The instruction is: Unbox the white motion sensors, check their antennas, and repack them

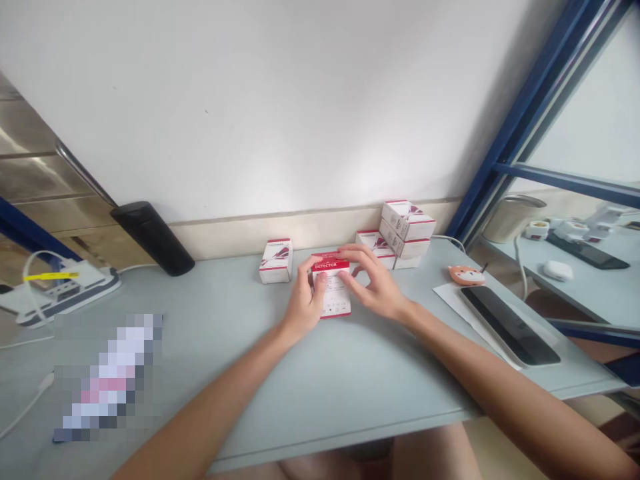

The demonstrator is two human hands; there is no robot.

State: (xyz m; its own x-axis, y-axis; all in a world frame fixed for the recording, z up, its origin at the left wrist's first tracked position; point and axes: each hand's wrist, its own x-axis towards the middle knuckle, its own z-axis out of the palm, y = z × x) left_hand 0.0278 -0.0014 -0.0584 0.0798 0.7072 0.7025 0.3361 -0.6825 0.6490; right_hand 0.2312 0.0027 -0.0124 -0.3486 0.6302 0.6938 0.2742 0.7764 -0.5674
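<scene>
At far left I can see a white power strip (65, 293) on the worktop (350, 427), and a black cylinder (153, 238) lying near the wall. Next comes a lone white-and-red box (276, 261), just beside my left hand (305, 300). Near mid-worktop, a box printed DETECTOR (331, 293) sits between both hands, its far end tilted up; I can't tell whether its near edge touches the worktop. The left fingers (306, 267) and right fingers (360, 257) are closed on opposite sides, apparently to steady it. Right of my right hand (373, 283), a stack of matching boxes (406, 230) sits against the wall, probably kept out of the way. Farther right lie a fox-shaped mouse (467, 275) and a black tablet (510, 327).
</scene>
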